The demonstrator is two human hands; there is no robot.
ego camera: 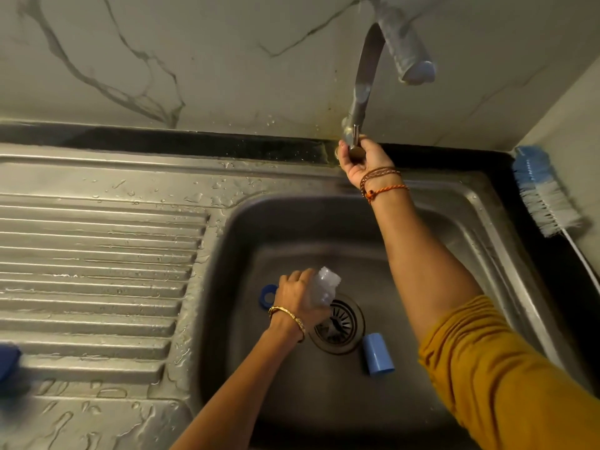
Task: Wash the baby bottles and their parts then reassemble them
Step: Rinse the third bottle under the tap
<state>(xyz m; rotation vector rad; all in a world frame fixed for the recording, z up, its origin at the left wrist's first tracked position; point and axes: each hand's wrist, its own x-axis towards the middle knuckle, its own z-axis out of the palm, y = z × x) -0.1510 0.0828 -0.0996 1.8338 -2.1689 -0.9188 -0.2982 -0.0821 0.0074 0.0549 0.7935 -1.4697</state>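
Your right hand (355, 159) grips the tap lever (354, 147); open it gently (splashes), left hand (297, 292) clamped on the bottle (323, 287) over the sink's (480, 206) middle drain (339, 324)

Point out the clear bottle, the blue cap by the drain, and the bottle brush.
Clear plastic baby bottle (323, 285): head view, on its ribbed body above the left hand.
Light blue cylindrical cap (377, 354): head view, on its side wall.
Blue-and-white bristled bottle brush (541, 190): head view, on its bristles.
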